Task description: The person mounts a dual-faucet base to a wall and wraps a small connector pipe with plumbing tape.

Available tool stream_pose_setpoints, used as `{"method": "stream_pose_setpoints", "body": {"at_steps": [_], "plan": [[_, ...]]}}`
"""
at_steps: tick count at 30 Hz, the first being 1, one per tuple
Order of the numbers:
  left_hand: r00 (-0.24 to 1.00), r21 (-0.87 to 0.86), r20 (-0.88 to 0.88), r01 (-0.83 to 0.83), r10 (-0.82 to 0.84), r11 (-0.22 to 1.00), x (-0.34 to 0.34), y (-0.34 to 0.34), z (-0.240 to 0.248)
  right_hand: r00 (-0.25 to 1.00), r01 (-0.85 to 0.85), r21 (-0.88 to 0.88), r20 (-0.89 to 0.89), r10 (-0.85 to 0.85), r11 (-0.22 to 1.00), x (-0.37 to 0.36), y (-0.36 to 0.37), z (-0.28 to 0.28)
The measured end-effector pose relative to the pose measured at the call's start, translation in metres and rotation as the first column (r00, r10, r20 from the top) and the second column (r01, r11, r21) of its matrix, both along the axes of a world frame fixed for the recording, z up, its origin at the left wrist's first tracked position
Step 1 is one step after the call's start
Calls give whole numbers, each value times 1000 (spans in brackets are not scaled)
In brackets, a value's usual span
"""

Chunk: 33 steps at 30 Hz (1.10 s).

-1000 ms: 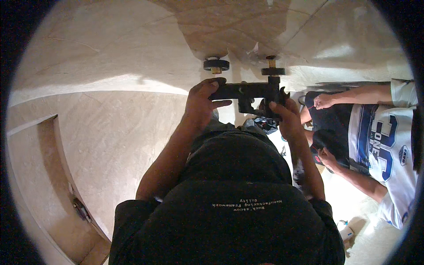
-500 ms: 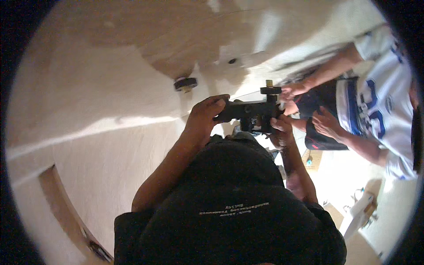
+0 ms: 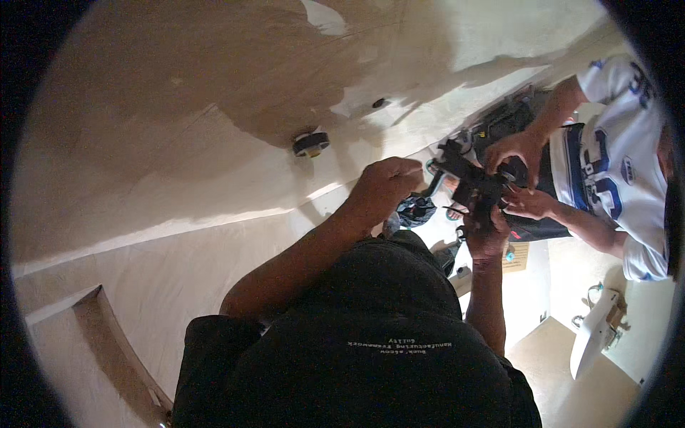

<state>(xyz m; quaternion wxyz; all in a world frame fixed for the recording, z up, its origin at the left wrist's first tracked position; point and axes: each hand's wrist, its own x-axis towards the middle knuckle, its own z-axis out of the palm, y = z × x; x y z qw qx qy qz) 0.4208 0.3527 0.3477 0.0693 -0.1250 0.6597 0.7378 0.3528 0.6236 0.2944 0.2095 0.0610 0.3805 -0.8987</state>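
Observation:
A black tap-like fitting (image 3: 477, 187) hangs in the air between me and the person on the right. My right hand (image 3: 489, 232) grips it from below, the fingers wrapped round its body. My left hand (image 3: 389, 187) is beside its left end with curled fingers; whatever they hold, if anything, is hidden. Both hands of the other person, the upper hand (image 3: 519, 153) and the lower hand (image 3: 529, 202), touch the right end of the fitting. On the pale wall, a black round collar with a brass centre (image 3: 311, 145) sits to the left of a dark hole (image 3: 379, 103).
The pale plastered wall (image 3: 178, 128) spans the far side. A recessed niche (image 3: 118, 357) opens at the lower left. To the right are a cardboard piece (image 3: 515, 257) on the floor and a white basin-like object (image 3: 594, 332). A dark bag (image 3: 510, 118) lies behind the other person's arms.
The fitting has moved right and tilted, toward the other person, whose hands now touch it. My left hand has come off its left end and moved right; my right hand still holds it.

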Motion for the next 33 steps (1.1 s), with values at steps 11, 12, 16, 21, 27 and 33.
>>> {"method": "stream_pose_setpoints", "body": {"at_steps": [11,12,16,21,27,33], "plan": [[818,584,175,-534,548,612,70,-119,-14,999,39,-46,4,-39,998,-35,4,-20],[850,711,135,-442,510,548,63,-119,-14,999,36,-17,-12,-36,999,-41,7,-21],[867,891,120,-309,484,334,43,-111,-31,997,79,114,-7,-79,990,-65,39,-49],[836,884,119,-335,535,327,32,-105,-40,986,165,293,-52,-156,942,-75,24,-37],[823,833,86,-368,561,413,27,-108,-50,914,374,500,-58,-401,781,-91,41,-35],[844,768,58,-379,532,517,34,-111,-47,889,439,891,-449,91,112,-38,-38,-19]]}}
